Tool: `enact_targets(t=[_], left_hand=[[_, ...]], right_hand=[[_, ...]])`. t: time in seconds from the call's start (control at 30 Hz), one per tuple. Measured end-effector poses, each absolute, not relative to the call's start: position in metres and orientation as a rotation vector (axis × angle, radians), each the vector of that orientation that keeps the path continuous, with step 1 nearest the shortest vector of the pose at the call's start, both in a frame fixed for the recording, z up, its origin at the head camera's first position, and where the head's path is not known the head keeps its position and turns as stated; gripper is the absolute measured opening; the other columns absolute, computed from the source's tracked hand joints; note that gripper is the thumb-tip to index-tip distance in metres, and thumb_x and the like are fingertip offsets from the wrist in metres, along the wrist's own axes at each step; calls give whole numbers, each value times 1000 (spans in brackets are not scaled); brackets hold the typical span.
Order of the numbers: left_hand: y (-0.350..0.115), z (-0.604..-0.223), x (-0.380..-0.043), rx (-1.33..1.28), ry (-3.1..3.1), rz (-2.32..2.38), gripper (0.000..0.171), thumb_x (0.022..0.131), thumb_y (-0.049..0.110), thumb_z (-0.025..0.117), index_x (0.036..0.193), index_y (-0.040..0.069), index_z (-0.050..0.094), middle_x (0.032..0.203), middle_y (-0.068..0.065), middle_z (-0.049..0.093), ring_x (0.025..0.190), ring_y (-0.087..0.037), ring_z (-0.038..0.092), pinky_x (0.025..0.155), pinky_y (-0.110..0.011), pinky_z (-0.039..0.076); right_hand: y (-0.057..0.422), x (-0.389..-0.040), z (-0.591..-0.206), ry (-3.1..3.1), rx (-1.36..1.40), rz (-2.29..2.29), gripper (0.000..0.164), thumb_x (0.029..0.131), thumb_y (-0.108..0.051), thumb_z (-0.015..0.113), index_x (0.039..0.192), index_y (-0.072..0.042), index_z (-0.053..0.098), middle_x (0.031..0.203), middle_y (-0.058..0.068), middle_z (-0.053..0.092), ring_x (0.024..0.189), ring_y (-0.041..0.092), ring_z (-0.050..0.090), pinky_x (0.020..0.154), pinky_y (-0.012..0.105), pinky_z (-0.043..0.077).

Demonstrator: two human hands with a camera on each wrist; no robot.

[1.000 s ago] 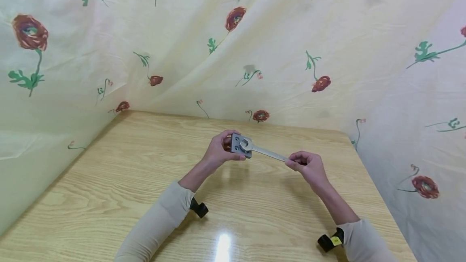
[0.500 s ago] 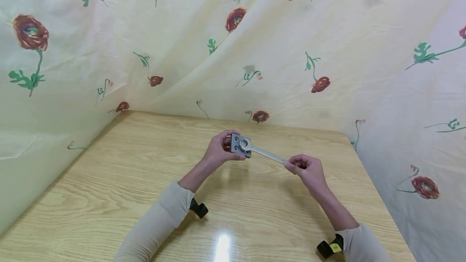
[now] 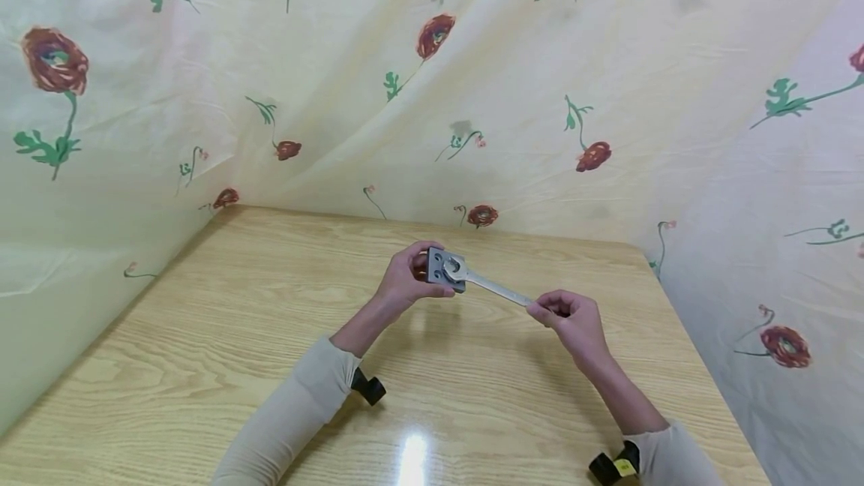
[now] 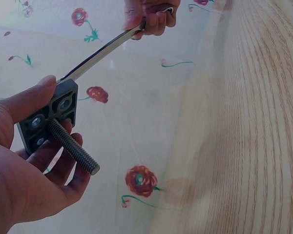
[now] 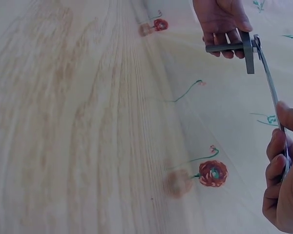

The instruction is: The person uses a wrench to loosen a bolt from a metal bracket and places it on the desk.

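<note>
My left hand (image 3: 403,276) grips a dark grey square plate (image 4: 64,105) with holes by its edges, above the table. A threaded bolt (image 4: 75,148) sticks out of the plate's back, past the curled fingers in the left wrist view. On the plate's front, the open end of a silver wrench (image 3: 496,289) sits around the bolt's head, seen edge-on in the right wrist view. My right hand (image 3: 572,319) pinches the wrench's far end between thumb and fingers, lower and to the right of the plate.
Beneath both hands lies a wood-grain table (image 3: 270,321), with a bright light reflection near its front edge. A pale curtain (image 3: 324,81) with red flowers hangs behind the table and along its sides. Each wrist wears a black camera (image 3: 370,387).
My right hand has moved slightly down, swinging the wrench's far end a little lower over the second. The left hand and the plate stay in nearly the same place.
</note>
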State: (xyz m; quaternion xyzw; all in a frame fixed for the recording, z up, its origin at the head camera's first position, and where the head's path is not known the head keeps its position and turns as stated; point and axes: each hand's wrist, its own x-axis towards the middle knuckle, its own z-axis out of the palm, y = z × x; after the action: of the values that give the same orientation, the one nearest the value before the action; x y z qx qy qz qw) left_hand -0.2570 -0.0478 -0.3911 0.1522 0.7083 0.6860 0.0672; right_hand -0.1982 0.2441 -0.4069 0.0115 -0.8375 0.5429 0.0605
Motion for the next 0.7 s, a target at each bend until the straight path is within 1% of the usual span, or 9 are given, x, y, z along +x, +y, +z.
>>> enact_targets(t=[0.33, 0.5, 0.7], left_hand=[[-48, -390, -256, 455, 2140, 2065, 68, 74, -7, 82, 134, 10, 55, 132, -20, 66, 101, -18, 65, 80, -26, 57], [-48, -389, -256, 477, 2125, 2072, 68, 75, -8, 81, 136, 6, 53, 134, -22, 64, 103, -21, 67, 80, -27, 58], [-49, -389, -256, 498, 2116, 2071, 68, 76, -8, 81, 136, 7, 53, 134, -22, 64, 103, -20, 66, 80, -26, 58]], right_hand=[[241, -194, -405, -2528, -29, 1632, 29, 88, -18, 77, 98, 8, 69, 67, -16, 62, 66, 4, 55, 64, 25, 49], [238, -192, -406, -2522, -55, 1678, 30, 88, -16, 76, 101, 10, 68, 67, -16, 62, 66, 4, 57, 65, 25, 50], [233, -191, -406, -2491, -90, 1751, 29, 88, -14, 77, 102, 10, 68, 65, -16, 62, 64, 4, 55, 62, 25, 46]])
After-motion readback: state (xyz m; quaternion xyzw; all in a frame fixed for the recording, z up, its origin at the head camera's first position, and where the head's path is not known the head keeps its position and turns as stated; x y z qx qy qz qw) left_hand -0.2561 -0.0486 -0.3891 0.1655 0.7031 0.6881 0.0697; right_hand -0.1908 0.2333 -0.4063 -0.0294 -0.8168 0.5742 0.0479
